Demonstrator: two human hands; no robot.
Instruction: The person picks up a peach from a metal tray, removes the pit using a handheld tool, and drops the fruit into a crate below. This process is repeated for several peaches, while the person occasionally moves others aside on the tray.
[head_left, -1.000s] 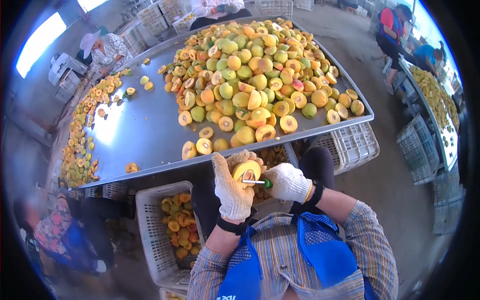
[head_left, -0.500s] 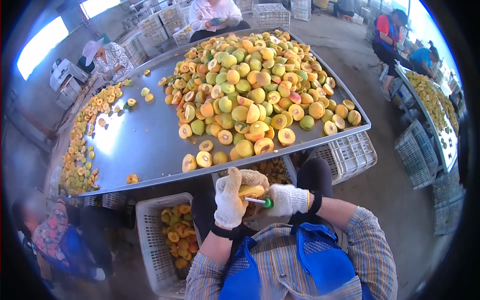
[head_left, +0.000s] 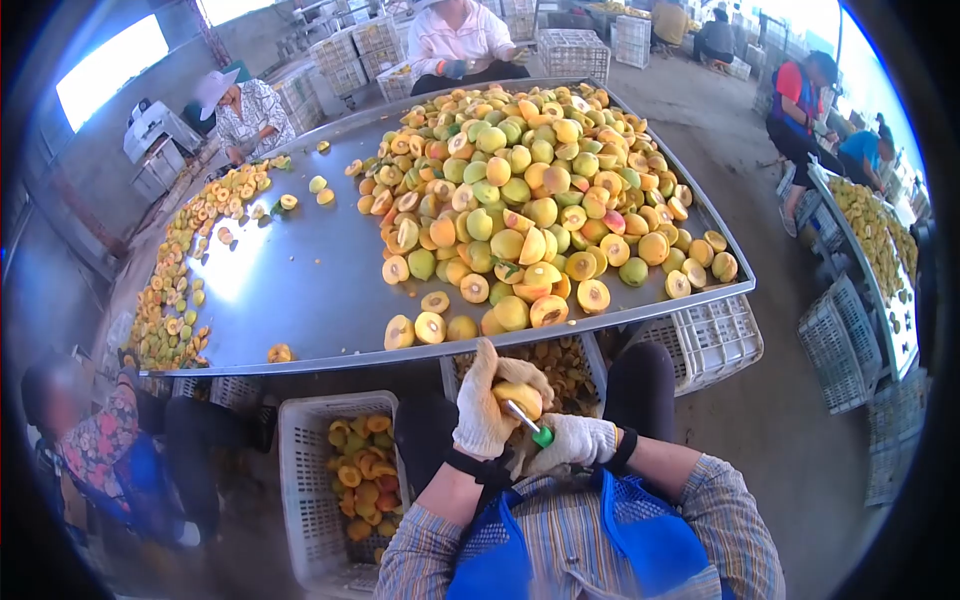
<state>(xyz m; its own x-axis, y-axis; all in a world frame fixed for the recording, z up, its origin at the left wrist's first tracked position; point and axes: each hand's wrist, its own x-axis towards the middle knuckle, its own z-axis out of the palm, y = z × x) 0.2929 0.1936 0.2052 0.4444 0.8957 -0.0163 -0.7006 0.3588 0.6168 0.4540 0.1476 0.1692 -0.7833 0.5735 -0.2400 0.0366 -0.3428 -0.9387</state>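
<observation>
My left hand (head_left: 484, 412), in a white work glove, is closed around a yellow peach half (head_left: 521, 399) just beyond the table's near edge, over my lap. In my gloved right hand (head_left: 574, 442) is a pitting tool (head_left: 541, 436) with a green handle and a thin metal shaft. The shaft's tip meets the fruit. A big heap of peaches (head_left: 520, 200), many cut in halves with stones showing, covers the right of the metal table (head_left: 300, 290). Below my hands stands a crate (head_left: 592, 372) with small brownish pieces inside.
To my left a white crate (head_left: 300, 490) holds peach halves. Another crate (head_left: 715, 340) stands under the table's right corner. More peach halves (head_left: 165, 300) line the table's left side. Several people sit around, one close at left (head_left: 105, 440). A second table (head_left: 870, 230) is at right.
My view has shifted, so the table appears further right and lower. The peach half has turned in my left hand, and the tool now points more steeply up against it.
</observation>
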